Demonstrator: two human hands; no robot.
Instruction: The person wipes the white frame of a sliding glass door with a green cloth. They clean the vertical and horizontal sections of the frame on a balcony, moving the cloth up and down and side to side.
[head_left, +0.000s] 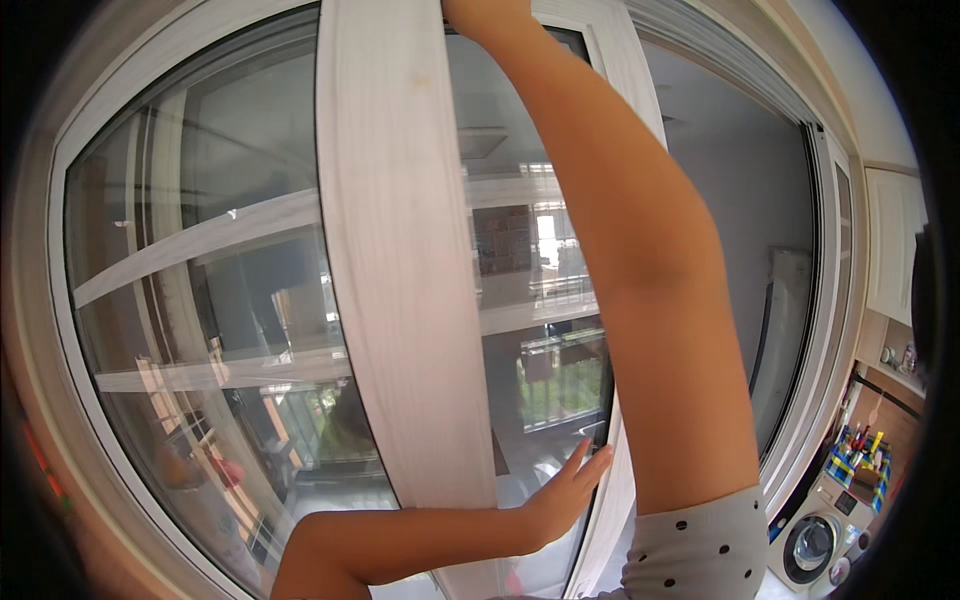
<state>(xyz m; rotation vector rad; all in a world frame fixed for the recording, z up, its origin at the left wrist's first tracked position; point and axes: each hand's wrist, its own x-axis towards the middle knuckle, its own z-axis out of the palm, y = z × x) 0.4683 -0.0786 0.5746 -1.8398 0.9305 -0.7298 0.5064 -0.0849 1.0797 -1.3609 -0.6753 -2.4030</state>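
White-framed sliding glass doors fill the view before me. Low down, my left hand has its fingers stretched out and slightly apart at the right edge of the middle glass pane, next to the pane's white frame. My right arm reaches straight up across that pane. At the upper edge, my right hand is near the top of the white door frame; its fingers are cut off, so whatever they touch or hold is hidden.
A doorway opens on the right, onto a grey wall. Farther right stand a white front-loading washing machine, a checked container with several colourful items, and a white cabinet. Another glass panel lies left; reflections show in the glass.
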